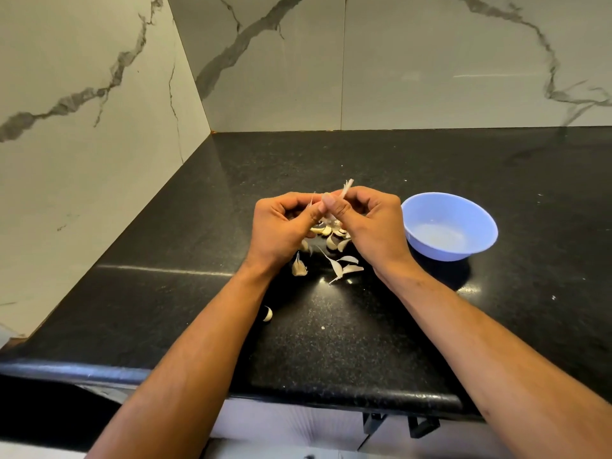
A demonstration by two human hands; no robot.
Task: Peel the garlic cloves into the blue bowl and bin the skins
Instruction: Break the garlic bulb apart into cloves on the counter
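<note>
Both hands meet above the bench (430, 326) centre, w/ fingers curled. L hand (281, 226) and R hand (371, 226) pinch one garlic clove (331, 220) between them, thumbs pressed together on top. A strip of skin (347, 187) sticks up from the R hand's fingertips toward 12 o'clock; a thinner wisp shows at the L hand's fingertips. The clove itself is mostly hidden by the fingers, so can't tell how much skin is off.

Largest to smallest:

Walls (430, 61): pale marble-look tiles w/ grey veins, meeting in a corner at 11 o'clock from the hands.

Bench: black speckled stone, glossy, rounded front edge at 6 o'clock.

Blue bowl (417, 213): at 3 o'clock from the hands, just beside the R hand, upright on the bench. Inside looks pale; no cloves made out in it.

Clove pile (331, 241): directly under the hands, several unpeeled cloves lying close together, partly hidden by the wrists.

Loose cloves/skins (346, 266): at 6 o'clock from the pile, between the forearms, a few pale pointed pieces. One more (299, 267) lies just beside the L wrist.

Single clove (267, 314): apart from the rest, at 7 o'clock, touching the L forearm's edge in view.

Crumb (323, 327): tiny pale speck at 6 o'clock, between the forearms.
</note>
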